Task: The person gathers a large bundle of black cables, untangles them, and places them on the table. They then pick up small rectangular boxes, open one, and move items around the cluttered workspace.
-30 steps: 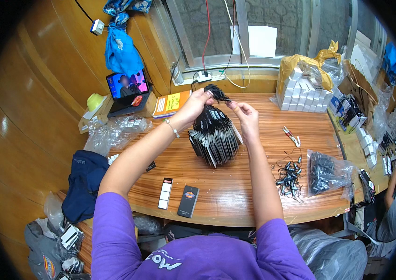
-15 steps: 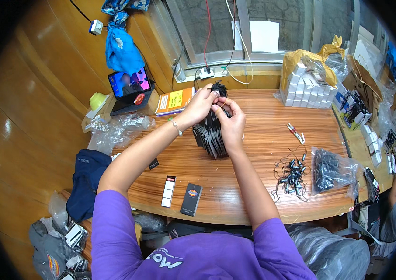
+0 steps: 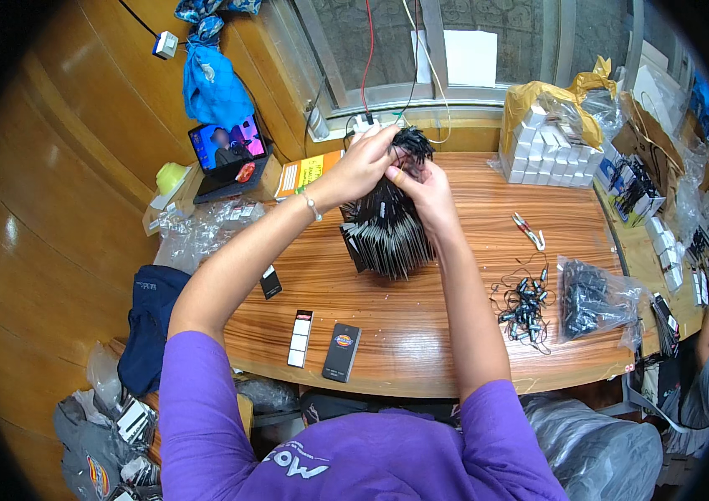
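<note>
At the neck of the black tag bundle (image 3: 388, 242), left hand (image 3: 368, 159) has fingers curled closed on the black cords (image 3: 413, 144); right hand (image 3: 430, 188) also closed round them, tips partly hidden. Bundle is below both hands, fanned out; can't tell if it touches the table (image 3: 488, 196). Right of bundle: snips (image 3: 528, 232). Right and nearside of it: loose corded heap (image 3: 526, 309), clear bag (image 3: 592, 301). Nearside, slightly left of bundle: dark tag (image 3: 342, 355).
</note>
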{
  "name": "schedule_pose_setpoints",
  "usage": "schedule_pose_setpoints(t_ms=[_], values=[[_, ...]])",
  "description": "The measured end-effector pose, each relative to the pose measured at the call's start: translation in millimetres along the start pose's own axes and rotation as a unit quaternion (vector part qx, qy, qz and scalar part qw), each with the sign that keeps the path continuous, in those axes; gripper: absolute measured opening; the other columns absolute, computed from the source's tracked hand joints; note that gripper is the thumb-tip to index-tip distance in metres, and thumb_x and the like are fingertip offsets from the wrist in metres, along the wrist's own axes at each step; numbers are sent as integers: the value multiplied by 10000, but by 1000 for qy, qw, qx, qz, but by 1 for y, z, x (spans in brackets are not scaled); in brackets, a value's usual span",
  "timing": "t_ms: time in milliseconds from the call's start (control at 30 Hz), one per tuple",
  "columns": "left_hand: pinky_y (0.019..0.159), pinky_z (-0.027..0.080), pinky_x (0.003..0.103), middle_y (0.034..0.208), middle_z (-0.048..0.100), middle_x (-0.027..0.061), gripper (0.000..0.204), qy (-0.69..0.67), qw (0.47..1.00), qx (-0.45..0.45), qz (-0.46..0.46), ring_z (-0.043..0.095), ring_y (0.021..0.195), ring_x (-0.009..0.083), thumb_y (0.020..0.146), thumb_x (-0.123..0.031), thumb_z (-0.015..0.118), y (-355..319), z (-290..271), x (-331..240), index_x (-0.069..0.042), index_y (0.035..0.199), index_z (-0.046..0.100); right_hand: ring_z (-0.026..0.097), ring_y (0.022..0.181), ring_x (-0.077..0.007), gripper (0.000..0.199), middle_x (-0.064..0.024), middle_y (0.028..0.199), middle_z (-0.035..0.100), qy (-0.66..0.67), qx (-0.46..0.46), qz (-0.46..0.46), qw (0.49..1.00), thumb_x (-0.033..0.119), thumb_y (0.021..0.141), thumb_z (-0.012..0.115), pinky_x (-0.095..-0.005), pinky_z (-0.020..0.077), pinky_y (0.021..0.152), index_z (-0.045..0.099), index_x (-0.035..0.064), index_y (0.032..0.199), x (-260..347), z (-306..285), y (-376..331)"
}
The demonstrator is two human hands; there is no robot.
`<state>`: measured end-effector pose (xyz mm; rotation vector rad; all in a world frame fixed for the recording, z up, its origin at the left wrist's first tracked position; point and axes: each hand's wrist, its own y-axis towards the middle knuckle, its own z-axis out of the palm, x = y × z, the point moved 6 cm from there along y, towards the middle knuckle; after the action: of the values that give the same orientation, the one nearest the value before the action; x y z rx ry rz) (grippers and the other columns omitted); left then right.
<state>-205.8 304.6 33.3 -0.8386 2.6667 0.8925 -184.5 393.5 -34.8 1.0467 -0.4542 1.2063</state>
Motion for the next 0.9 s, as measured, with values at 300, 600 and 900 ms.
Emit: schedule_pose_setpoints(t_ms=[300, 600, 900], values=[[669, 381, 206, 761, 464, -35, 106, -423, 884, 25, -200, 435, 718, 62, 910, -147, 420, 3, 27, 30, -68, 877, 481, 579, 783, -92, 176, -29, 891, 625, 81, 66, 179, 978, 168, 829, 611, -229, 451, 724, 602, 33, 941, -32, -9, 11], [613, 403, 228, 762, 509, -27, 117, -291, 914, 108, -260, 460, 694, 58, 888, -149, 426, 2, 28, 32, -72, 871, 512, 592, 770, -109, 237, -41, 864, 629, 150, 44, 247, 956, 231, 810, 641, -254, 482, 699, 595, 36, 936, -49, -12, 6], [443, 378, 214, 685, 483, -20, 120, -333, 882, 174, -285, 453, 545, 68, 852, -102, 406, -6, 34, 38, -76, 875, 521, 601, 787, -152, 143, -70, 822, 626, 63, 121, 273, 952, 112, 784, 626, -294, 491, 742, 577, 18, 879, -48, -2, 5]])
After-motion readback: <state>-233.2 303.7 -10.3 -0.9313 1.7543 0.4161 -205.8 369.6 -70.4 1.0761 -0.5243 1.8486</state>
